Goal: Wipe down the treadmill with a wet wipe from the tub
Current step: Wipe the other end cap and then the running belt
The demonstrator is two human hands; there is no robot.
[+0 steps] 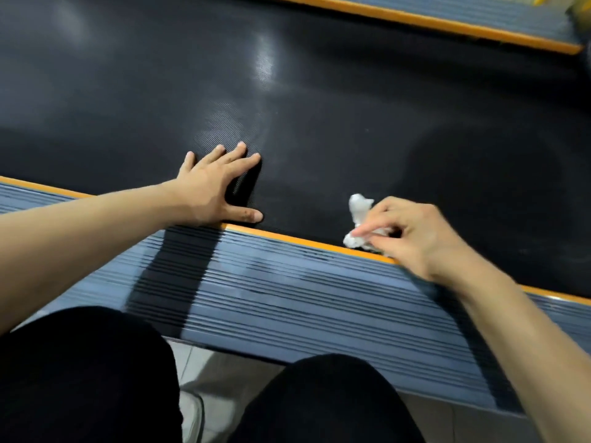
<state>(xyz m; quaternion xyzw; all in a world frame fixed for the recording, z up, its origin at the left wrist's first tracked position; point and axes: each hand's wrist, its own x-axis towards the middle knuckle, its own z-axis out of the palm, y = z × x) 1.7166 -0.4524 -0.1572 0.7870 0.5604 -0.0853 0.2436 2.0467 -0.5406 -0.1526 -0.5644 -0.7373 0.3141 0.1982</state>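
Observation:
The treadmill's black belt [319, 107] fills the upper part of the head view. A grey ribbed side rail [287, 298] with an orange edge strip [287, 239] runs along its near side. My left hand [214, 187] lies flat on the belt with its fingers spread, just past the orange strip. My right hand [412, 238] grips a crumpled white wet wipe [359, 219] and holds it against the belt right at the orange strip. The tub is not in view.
The far side rail [479, 24], also grey with an orange edge, crosses the top right. My knees in black trousers [96, 378] are at the bottom, over a pale tiled floor [224, 372].

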